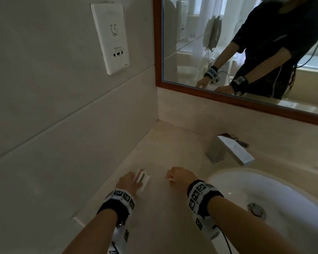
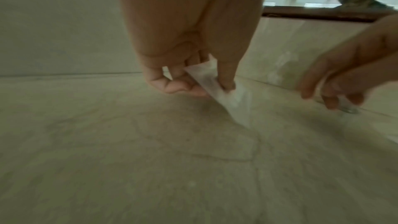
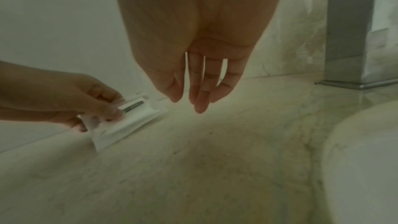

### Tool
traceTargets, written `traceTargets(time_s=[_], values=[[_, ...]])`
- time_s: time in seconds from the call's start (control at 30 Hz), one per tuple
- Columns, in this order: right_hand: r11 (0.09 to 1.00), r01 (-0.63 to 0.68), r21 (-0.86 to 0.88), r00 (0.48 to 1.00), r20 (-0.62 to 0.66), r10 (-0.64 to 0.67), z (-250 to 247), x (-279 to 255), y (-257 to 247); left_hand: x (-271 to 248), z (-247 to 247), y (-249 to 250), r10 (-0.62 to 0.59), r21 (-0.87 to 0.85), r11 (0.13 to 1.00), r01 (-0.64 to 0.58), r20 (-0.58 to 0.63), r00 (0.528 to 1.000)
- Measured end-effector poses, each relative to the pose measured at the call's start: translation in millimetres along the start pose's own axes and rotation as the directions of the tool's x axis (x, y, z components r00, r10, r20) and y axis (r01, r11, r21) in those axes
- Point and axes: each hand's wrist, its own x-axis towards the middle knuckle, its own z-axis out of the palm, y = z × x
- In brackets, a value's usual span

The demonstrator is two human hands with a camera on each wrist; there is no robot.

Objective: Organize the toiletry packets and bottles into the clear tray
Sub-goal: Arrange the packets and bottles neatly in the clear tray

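A white packet is pinched at one end between thumb and fingers of the left hand, its far end touching the counter left of the basin. It looks light, thin and floppy, probably slick film, so an edge pinch should serve. The right hand hangs just beside it, fingers straight, nothing plainly held. No tray is seen.
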Motion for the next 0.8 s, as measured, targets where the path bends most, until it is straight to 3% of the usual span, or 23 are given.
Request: traceTargets(time_s=[0.17, 0.27, 0.37, 0.63, 0.8], values=[[0.997, 0.043, 0.060, 0.982, -0.189, -0.031, -8.7, -19.8, 15.5, -9.1, 12.6, 55.4, 0.240, -0.032, 0.971, -0.238, 0.066, 0.969], [0.999, -0.002, 0.041, 0.979, -0.202, 0.010, -17.6, -39.3, 32.4, -20.5, 22.8, 92.0, 0.350, -0.013, 0.936, -0.351, 0.129, 0.928], [0.987, -0.035, 0.154, 0.975, -0.210, 0.067, -20.6, -63.9, 54.8, -35.6, 35.4, 124.1, 0.427, 0.015, 0.900, -0.436, 0.167, 0.889], [0.951, -0.221, 0.218, 0.928, -0.251, 0.274, -8.5, -186.3, 163.6, -100.2, 114.9, 233.6, 0.575, 0.085, 0.787, -0.611, 0.260, 0.776], [0.881, -0.348, 0.320, 0.853, -0.283, 0.440, 8.8, -287.6, 245.0, -164.7, 186.8, 317.2, 0.607, 0.080, 0.742, -0.666, 0.343, 0.717]])
